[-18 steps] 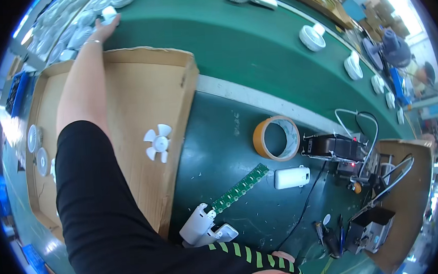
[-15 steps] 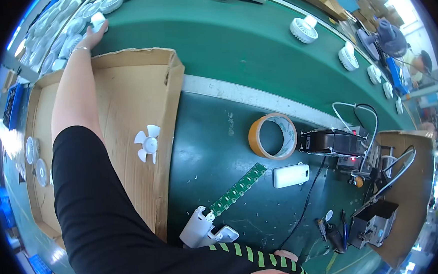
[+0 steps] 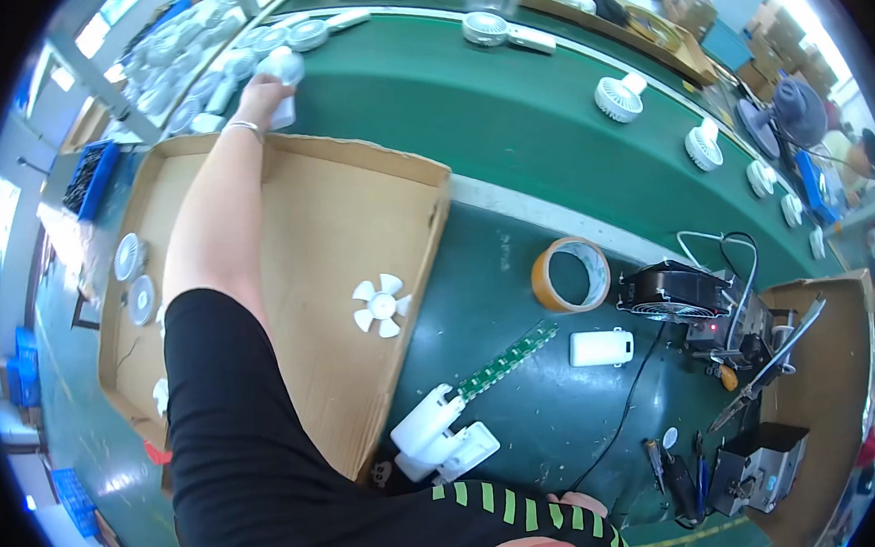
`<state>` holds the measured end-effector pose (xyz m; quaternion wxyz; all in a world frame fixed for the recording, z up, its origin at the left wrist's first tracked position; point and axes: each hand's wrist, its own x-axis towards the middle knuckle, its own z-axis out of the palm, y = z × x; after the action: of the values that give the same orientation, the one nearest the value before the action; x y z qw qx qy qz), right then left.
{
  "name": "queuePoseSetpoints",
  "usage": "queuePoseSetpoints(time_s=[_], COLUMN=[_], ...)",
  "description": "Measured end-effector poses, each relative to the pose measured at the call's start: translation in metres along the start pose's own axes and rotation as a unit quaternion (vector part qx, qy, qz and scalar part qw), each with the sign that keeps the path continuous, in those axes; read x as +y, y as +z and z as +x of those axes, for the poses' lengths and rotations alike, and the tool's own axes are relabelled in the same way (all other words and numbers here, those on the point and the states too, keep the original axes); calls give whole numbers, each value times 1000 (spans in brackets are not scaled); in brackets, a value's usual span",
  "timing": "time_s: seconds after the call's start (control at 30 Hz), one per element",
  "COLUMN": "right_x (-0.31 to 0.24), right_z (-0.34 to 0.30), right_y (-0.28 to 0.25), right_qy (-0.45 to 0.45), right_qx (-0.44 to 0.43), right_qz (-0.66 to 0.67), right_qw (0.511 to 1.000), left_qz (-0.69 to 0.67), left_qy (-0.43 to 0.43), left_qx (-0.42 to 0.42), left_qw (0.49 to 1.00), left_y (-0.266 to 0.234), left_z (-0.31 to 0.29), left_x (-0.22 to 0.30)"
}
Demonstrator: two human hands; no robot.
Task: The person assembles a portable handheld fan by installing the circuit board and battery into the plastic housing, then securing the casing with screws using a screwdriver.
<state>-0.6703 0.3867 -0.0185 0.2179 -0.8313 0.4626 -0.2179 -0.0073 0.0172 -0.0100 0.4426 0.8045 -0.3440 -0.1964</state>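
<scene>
At the lower edge, a patch of skin beside the striped black shirt [image 3: 257, 435] may be the right hand [image 3: 580, 505], though too little shows to tell what it holds or how its fingers stand. Just beyond, at lower centre, white plastic casings [image 3: 425, 424] lie on the dark green table [image 3: 445, 308], with a green circuit-board strip [image 3: 508, 360] slanting up from them. Right of the strip lies a white cover [image 3: 600, 348], with hand tools [image 3: 680, 481] toward the lower right. Farther up stand an orange tape roll [image 3: 546, 285] and a black boxed fan [image 3: 672, 287]. Left of centre, a cardboard tray [image 3: 325, 235] bears a white fan blade [image 3: 382, 306]. At the upper left, past the tray, the left hand [image 3: 260, 98] grips a white handheld fan [image 3: 288, 67] over the green belt [image 3: 447, 102]. Beyond it cluster many pale fans [image 3: 170, 74]; more white fans [image 3: 618, 100] line the belt's far side toward the upper right.
</scene>
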Motion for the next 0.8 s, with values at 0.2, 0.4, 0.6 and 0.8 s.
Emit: queuePoseSetpoints(time_s=[0.2, 0.4, 0.6, 0.8], right_x=[-3, 1, -6, -3], right_z=[-10, -22, -24, -27], right_y=[-4, 0, -11, -11], right_qy=[-48, -65, -85, -128], right_qx=[59, 99, 89, 130], right_qz=[51, 21, 29, 135], right_qw=[996, 993, 992, 974], left_qz=[-618, -622, -535, -506], left_qy=[16, -91, -65, 13], left_qx=[-289, -455, -460, -443], left_qw=[730, 631, 706, 740], left_y=[-64, -71, -79, -45], left_z=[-149, -315, -456, -579], left_x=[104, 127, 126, 113])
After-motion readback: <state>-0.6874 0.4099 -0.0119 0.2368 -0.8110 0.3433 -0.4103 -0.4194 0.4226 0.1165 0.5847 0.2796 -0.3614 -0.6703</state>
